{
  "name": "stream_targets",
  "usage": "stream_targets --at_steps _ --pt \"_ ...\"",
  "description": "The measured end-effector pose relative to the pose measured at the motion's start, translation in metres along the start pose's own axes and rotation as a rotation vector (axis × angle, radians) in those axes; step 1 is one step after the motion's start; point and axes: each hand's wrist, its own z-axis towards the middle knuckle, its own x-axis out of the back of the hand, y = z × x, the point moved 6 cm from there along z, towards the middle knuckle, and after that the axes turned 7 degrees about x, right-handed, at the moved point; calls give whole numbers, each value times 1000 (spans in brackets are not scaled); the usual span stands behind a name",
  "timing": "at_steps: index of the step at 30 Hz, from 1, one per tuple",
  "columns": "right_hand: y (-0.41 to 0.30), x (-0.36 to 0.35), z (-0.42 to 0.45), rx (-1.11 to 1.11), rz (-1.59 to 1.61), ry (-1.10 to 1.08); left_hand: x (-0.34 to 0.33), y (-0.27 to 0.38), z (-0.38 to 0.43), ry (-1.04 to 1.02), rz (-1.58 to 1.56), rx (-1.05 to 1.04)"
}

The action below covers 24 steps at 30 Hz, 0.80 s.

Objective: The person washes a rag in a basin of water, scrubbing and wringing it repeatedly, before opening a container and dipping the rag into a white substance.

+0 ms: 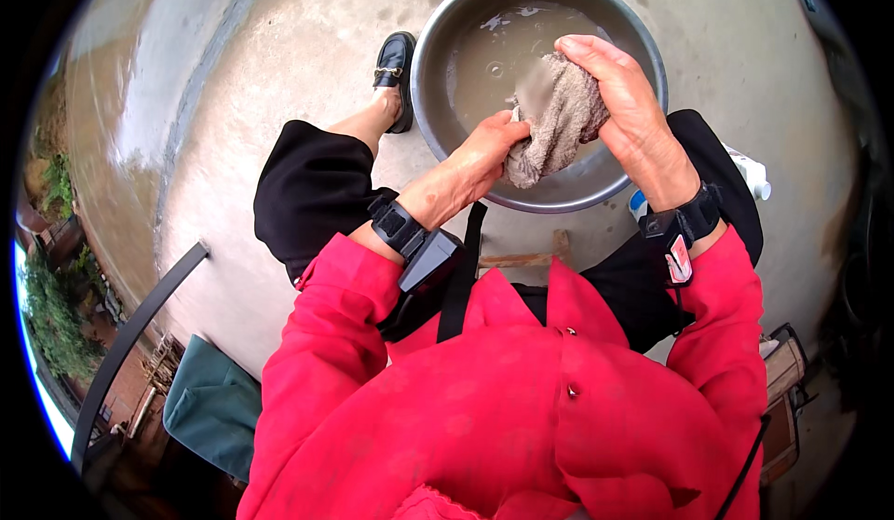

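Observation:
A bunched, wet-looking beige towelling cloth (559,118) is between my two hands, above a wide round metal basin (539,200). Murky greyish-brown water (482,66) with a few bubbles lies in the basin. My left hand (492,141) grips the cloth's lower left part, its thumb lying on the cloth. On the cloth's right side is my right hand (618,87), palm against it, thumb and fingers reaching over the upper edge. Its grip is partly hidden by the cloth.
A white bottle (751,171) stands beside my right knee. Behind the basin is a low wooden stool (517,260), partly seen between my legs. A black shoe (395,80) is on my foot left of the basin. Dark green fabric (209,408) lies at lower left, near a curved black bar (133,331).

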Motion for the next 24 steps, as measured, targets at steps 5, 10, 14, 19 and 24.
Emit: stream_targets --at_steps 5,10,14,19,24 --pt "4 -1 -6 -30 -4 -4 -1 -5 0 -57 75 9" --pt "2 -11 -11 -69 -19 -26 -9 -13 -5 -51 77 -46" --pt "5 -14 -12 -42 -69 -62 7 -11 -2 43 442 -1" --pt "5 -11 -8 19 -105 -89 17 25 -46 518 1289 -567" --pt "0 -5 -3 98 -98 -90 37 42 -79 497 1442 -572"
